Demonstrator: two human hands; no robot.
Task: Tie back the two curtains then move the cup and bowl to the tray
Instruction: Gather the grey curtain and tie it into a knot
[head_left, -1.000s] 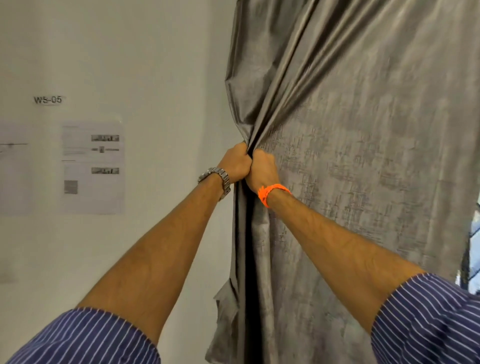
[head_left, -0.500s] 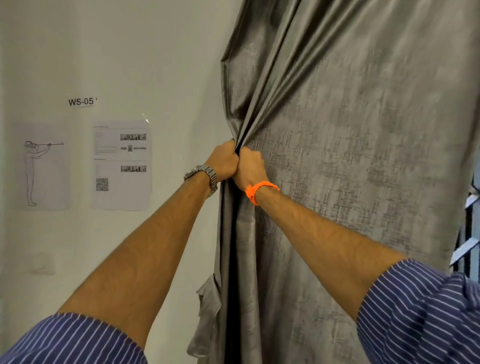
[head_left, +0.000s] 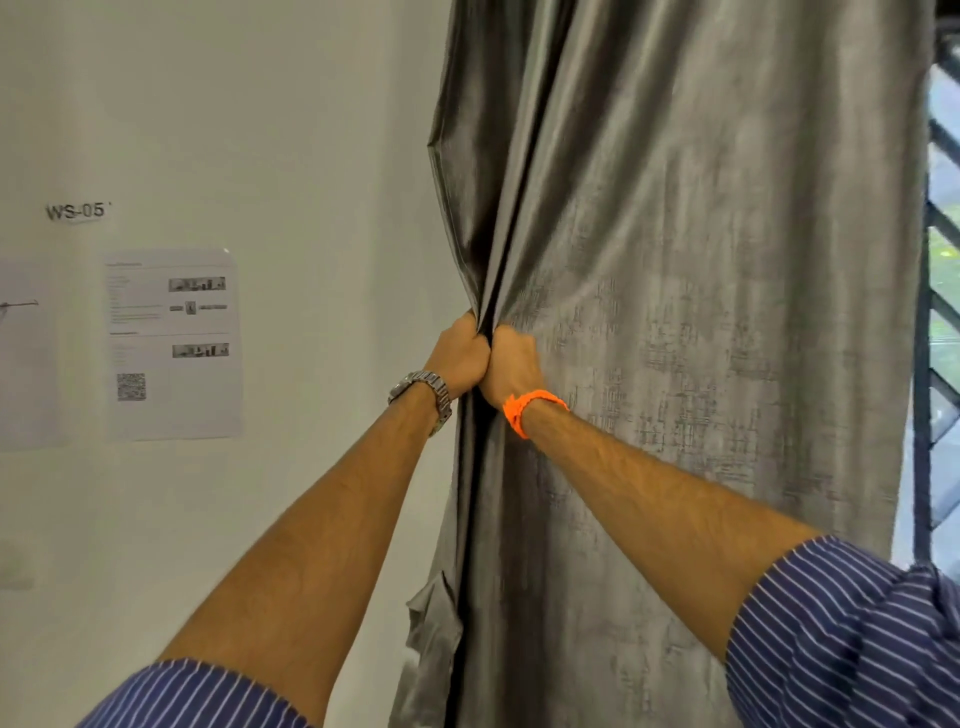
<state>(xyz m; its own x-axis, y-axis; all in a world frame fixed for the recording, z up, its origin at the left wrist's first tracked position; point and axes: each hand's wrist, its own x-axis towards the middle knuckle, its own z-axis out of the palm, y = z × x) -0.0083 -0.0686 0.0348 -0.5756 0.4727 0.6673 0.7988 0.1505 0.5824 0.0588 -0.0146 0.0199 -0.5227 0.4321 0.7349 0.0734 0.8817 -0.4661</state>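
Left hand (head_left: 460, 357) and right hand (head_left: 511, 366), touching at frame centre, each clench the grey curtain (head_left: 675, 312). Its gathered folds rise above both fists and hang below them.

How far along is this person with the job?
Done: nothing visibly; no tie shows around the grey curtain. In hand: the left hand and right hand each hold a grip on its gathered fabric beside the wall. Left: fastening it, the second curtain, then cup, bowl and tray, none in view.
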